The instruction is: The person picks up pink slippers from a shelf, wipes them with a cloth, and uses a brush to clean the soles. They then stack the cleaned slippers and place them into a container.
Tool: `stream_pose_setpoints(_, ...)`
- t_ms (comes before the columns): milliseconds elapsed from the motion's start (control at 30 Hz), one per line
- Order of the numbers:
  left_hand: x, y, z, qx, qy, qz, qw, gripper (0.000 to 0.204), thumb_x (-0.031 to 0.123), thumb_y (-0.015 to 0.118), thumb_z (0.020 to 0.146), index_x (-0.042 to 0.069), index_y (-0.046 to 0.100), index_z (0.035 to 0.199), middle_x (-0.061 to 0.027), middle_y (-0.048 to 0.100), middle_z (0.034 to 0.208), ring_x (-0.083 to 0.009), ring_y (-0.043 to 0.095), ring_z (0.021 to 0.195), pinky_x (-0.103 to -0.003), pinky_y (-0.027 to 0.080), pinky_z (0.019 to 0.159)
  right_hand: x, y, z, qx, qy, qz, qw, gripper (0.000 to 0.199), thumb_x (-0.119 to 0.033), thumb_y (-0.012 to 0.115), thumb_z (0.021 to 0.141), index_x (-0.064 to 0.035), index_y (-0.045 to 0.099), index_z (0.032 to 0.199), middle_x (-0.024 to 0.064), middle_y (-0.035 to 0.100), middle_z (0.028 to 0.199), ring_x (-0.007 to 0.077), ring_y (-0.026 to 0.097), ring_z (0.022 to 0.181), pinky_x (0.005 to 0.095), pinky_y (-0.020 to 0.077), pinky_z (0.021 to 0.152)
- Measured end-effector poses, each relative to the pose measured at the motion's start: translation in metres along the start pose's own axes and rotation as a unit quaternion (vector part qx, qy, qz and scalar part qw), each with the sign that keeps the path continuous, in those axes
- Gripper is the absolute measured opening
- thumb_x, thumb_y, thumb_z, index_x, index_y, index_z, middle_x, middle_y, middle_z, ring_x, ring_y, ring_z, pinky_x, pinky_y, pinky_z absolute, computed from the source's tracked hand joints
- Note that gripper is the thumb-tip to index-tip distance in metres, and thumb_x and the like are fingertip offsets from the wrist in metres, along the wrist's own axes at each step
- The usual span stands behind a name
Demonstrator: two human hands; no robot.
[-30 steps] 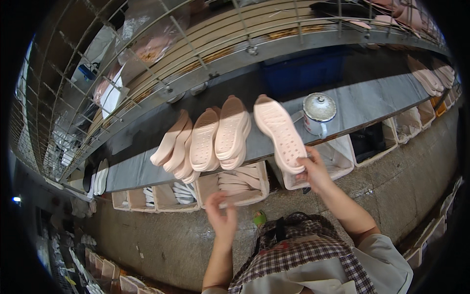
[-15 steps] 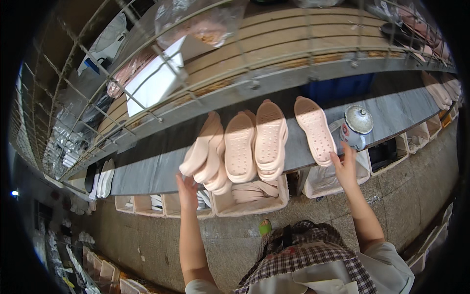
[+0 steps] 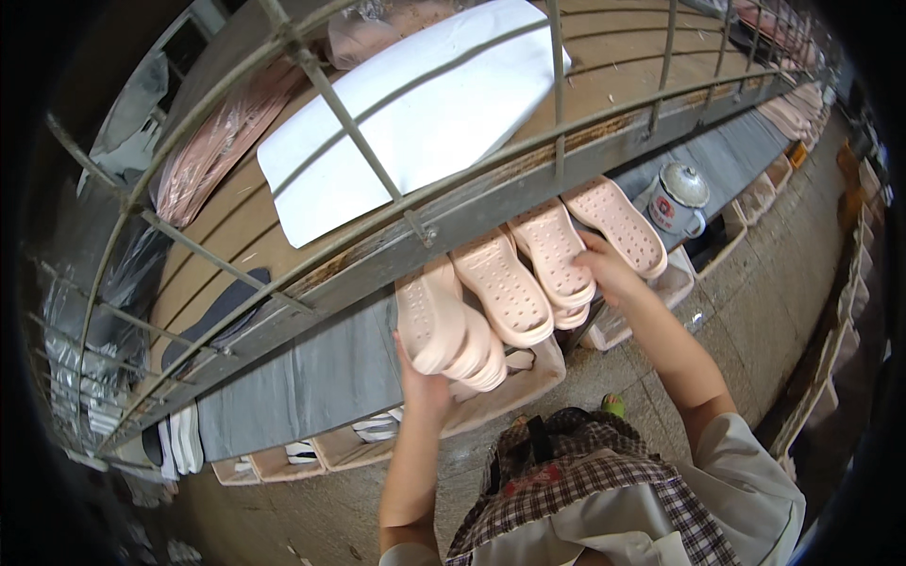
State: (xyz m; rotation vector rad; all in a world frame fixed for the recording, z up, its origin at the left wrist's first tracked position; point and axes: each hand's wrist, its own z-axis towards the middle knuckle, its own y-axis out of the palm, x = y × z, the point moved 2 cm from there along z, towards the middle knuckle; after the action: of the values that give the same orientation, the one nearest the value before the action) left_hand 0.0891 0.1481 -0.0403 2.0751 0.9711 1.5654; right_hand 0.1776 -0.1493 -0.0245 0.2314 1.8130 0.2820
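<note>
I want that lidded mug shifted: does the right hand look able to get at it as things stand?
Probably yes: the mug stands near the bench's front edge, its handle uncovered. The nearest pink sole lies between, so the right hand, at the neighbouring soles, would likely pass around it.

You wear a pale grey short-sleeved shirt, a dark-and-white checked apron with reddish markings, and green footwear.

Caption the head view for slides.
Left hand and right hand touch pink soles on a grey bench near a lidded mug.
</note>
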Motion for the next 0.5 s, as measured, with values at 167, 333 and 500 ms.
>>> stream_pose_setpoints(167, -0.015, 0.015, -0.003, -0.097, 0.039, 0.037, 0.994, 0.066, 0.056, 0.036, 0.094, 0.015, 0.023, 0.144, -0.0062, 0.032, 0.145, -0.0241, 0.029, 0.134, -0.044, 0.021, 0.110, -0.018, -0.012, 0.005, 0.062, -0.013, -0.089, 0.994, 0.048, 0.004, 0.049, 0.071, 0.0050, 0.056, 0.119, 0.0097, 0.061, 0.103, 0.0169, 0.057, 0.091, 0.0263, 0.0460, 0.082)
stream_pose_setpoints(333, 0.002, -0.001, -0.005, -0.084, 0.045, 0.051, 0.994, 0.067, 0.057, 0.038, 0.093, 0.015, 0.022, 0.142, -0.0071, 0.031, 0.144, -0.0261, 0.028, 0.134, -0.047, 0.020, 0.110, -0.028, -0.012, -0.013, 0.126, -0.092, -0.197, 0.968, 0.046, 0.001, 0.050, 0.071, 0.0055, 0.058, 0.116, 0.0104, 0.063, 0.099, 0.0177, 0.058, 0.087, 0.0276, 0.0462, 0.078)
stream_pose_setpoints(500, 0.021, -0.027, 0.016, -0.009, 0.095, 0.104, 0.990, 0.059, 0.049, 0.048, 0.092, 0.013, 0.030, 0.135, -0.0088, 0.036, 0.136, -0.0235, 0.036, 0.125, -0.042, 0.027, 0.104, -0.033, -0.011, -0.017, 0.102, -0.086, -0.271, 0.953, 0.045, -0.001, 0.049, 0.071, 0.0052, 0.058, 0.115, 0.0151, 0.065, 0.100, 0.0216, 0.062, 0.088, 0.0292, 0.0472, 0.081)
